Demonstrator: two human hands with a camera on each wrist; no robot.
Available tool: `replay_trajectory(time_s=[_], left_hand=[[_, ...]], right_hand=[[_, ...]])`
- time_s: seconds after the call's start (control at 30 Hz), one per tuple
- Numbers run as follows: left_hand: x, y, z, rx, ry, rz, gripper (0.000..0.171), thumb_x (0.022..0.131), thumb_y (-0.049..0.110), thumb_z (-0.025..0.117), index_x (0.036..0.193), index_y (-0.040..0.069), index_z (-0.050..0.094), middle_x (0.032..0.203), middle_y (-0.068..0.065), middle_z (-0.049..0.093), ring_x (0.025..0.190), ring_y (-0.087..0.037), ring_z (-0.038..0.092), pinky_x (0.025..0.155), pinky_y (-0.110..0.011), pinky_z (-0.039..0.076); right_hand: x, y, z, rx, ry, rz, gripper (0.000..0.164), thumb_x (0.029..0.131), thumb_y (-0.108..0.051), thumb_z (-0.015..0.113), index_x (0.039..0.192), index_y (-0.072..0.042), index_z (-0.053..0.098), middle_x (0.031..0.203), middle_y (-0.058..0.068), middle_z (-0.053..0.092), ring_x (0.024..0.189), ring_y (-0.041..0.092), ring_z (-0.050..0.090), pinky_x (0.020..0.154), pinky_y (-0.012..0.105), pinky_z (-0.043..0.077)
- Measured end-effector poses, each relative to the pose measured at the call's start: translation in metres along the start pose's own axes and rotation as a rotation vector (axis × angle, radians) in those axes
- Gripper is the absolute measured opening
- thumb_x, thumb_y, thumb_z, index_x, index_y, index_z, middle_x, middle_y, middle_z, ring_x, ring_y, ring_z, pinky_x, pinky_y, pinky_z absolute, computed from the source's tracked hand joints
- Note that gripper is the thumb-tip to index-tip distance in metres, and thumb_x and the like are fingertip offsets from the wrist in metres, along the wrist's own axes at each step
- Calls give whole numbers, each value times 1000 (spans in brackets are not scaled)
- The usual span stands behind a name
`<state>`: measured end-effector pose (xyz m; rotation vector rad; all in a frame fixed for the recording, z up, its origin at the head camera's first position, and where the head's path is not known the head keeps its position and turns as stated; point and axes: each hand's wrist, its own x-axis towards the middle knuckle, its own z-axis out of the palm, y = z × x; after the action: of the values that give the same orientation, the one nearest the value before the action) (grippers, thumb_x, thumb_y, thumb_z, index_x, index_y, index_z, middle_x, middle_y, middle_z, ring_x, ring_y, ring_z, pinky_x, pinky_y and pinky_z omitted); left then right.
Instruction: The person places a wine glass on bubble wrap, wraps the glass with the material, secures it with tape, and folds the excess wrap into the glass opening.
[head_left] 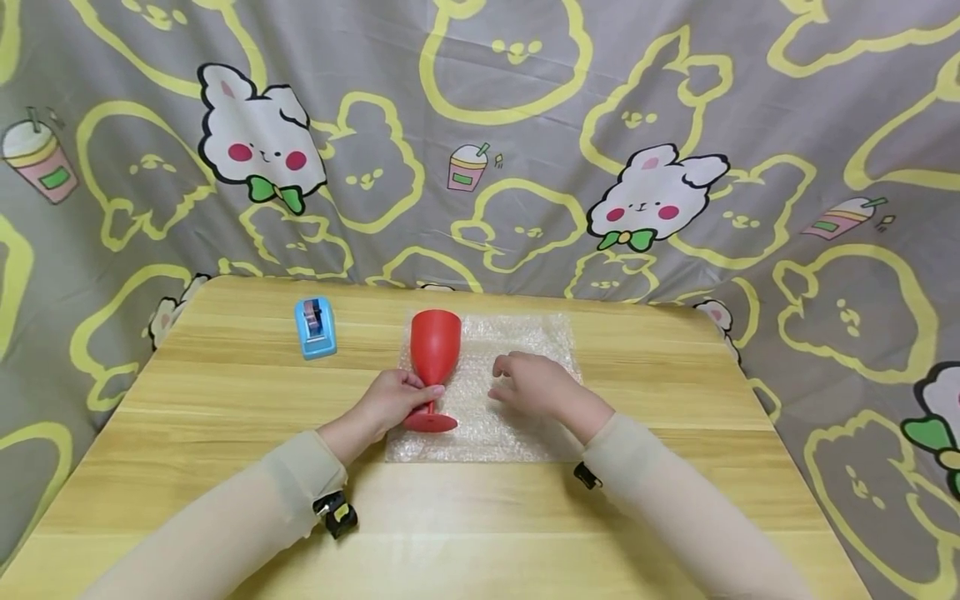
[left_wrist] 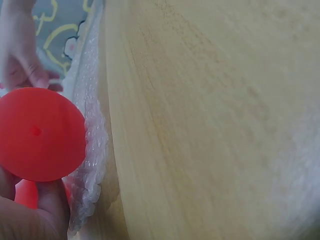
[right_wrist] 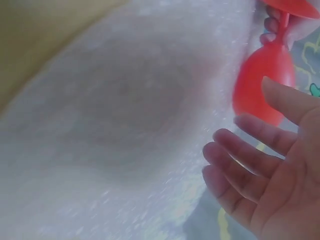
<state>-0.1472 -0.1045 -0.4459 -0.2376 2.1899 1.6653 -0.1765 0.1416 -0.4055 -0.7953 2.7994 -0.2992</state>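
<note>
A red goblet [head_left: 435, 343] is over the left part of a bubble wrap sheet [head_left: 517, 433], its cup toward the back and its round foot toward me. My left hand [head_left: 393, 400] pinches its thin stem between thumb and fingers. In the left wrist view the underside of the foot [left_wrist: 42, 135] faces the camera and hides much of the cup. My right hand [head_left: 536, 385] hovers over the right half of the wrap, holding nothing. Its fingers [right_wrist: 245, 170] are spread and slightly bent in the right wrist view, apart from the goblet.
A blue tape dispenser [head_left: 316, 327] stands on the wooden table [head_left: 480, 517] at the back left. A patterned curtain [head_left: 517, 150] hangs behind the table and along both sides. Dark wrist cameras sit at both sleeves.
</note>
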Motion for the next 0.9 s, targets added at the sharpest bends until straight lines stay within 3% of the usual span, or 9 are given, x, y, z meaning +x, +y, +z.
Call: replay_trajectory(time_s=[0.2,0.33,0.5,0.9], left_hand=[[2,-1,2,-2,8,-1,30,88,25,79,93,-1,64,75,-8,65,64,-14,59,59,-21,49],[2,-3,1,-15,5,18,28,88,22,79,90,-2,64,71,-6,66,60,-12,59,57,-21,49],[2,-3,2,-8,21,15,28,88,22,79,90,-1,64,72,-7,66,61,-13,59,57,-21,49],[1,-2,5,39,43,19,29,87,24,80,89,0,65,78,-9,63,67,-18,58,60,-24,48]], right_hand=[[16,-12,-4,8,-9,15,29,96,-35,66,114,-12,67,107,4,69,102,23,66,90,40,52],[27,-16,-5,70,-3,28,31,96,-36,66,115,-11,67,109,4,70,104,23,65,92,40,52],[40,-14,-6,175,28,67,31,97,-35,66,114,-10,67,106,8,69,101,24,64,91,41,51],[57,-10,0,306,97,158,38,99,-42,61,118,-10,62,98,6,68,88,21,63,80,38,53]])
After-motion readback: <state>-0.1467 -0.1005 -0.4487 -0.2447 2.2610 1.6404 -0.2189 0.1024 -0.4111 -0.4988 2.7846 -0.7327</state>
